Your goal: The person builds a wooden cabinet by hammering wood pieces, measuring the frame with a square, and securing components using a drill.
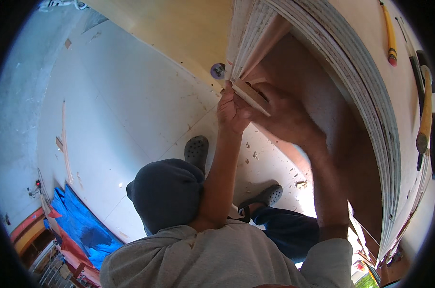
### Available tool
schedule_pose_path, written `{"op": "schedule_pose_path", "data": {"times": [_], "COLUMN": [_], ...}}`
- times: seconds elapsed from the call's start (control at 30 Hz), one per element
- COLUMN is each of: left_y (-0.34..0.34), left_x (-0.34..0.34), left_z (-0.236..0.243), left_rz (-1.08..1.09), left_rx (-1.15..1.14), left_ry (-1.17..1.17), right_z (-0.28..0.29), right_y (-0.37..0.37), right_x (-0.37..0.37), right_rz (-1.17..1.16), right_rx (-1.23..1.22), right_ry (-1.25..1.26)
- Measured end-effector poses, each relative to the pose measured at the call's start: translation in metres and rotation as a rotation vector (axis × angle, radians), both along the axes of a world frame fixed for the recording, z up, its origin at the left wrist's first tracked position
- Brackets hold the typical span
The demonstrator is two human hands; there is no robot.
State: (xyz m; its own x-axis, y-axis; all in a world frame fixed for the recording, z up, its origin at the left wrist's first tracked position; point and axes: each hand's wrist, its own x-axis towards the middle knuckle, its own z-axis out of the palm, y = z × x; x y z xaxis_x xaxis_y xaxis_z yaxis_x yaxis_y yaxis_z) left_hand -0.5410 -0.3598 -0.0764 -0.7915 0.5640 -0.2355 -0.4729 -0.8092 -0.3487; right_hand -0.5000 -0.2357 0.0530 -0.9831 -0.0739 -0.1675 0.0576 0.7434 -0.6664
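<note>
A short, straight-sided wooden block (252, 97) slants between my two hands, at the corner where layered board edges (245, 45) come together. My right hand (287, 113) is closed around its right side, the fingers bent over the top. From below, my left hand (232, 111) holds the block's left end, with the thumb and fingertips close to the layered edges. The underside of the block and some of my fingers are hidden. Just left of that corner, a round purplish disc (218, 71) with a metal piece at its middle sits by a yellowish board (179, 33).
A thick layered-edge worktop (371, 96) curves along the right, a dark hollow beneath it. On it lie a yellow pencil (389, 36) and a wooden-handled tool (425, 113). Wood scraps dot the pale floor (121, 105) around my clogs (196, 152). A blue tarp (80, 223) lies lower left.
</note>
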Motion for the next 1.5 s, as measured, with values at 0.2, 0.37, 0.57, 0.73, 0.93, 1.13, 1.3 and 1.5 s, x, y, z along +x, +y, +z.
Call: {"op": "schedule_pose_path", "data": {"times": [0.2, 0.37, 0.57, 0.73, 0.93, 1.13, 1.3, 1.5], "left_y": [-0.011, -0.006, -0.004, -0.013, 0.018, 0.008, 0.045, 0.032], "left_x": [-0.008, -0.007, 0.001, 0.004, -0.003, 0.007, 0.022, -0.019], "left_z": [-0.016, -0.016, -0.002, -0.004, -0.039, 0.01, 0.054, 0.053], "left_rz": [-0.104, -0.036, 0.081, 0.108, 0.138, 0.016, 0.012, -0.192], "left_rx": [0.434, 0.188, 0.055, -0.015, -0.27, -0.572, -0.624, -1.165], "left_ry": [0.11, 0.144, 0.178, 0.218, 0.242, 0.161, 0.16, 0.269], "right_z": [0.007, 0.003, -0.003, -0.005, -0.011, -0.013, 0.0, 0.012], "right_y": [-0.033, -0.027, -0.023, -0.029, -0.02, -0.01, 0.175, 0.248], "right_x": [-0.018, -0.02, -0.023, -0.024, -0.02, 0.034, 0.228, 0.292], "right_rz": [-0.033, 0.031, 0.064, 0.081, -0.015, -0.156, -0.303, -0.958], "right_rx": [0.251, 0.181, 0.078, 0.081, 0.013, 0.23, 0.695, -0.21], "right_ry": [0.049, 0.068, 0.037, 0.022, 0.052, 0.209, 0.128, -0.139]}}
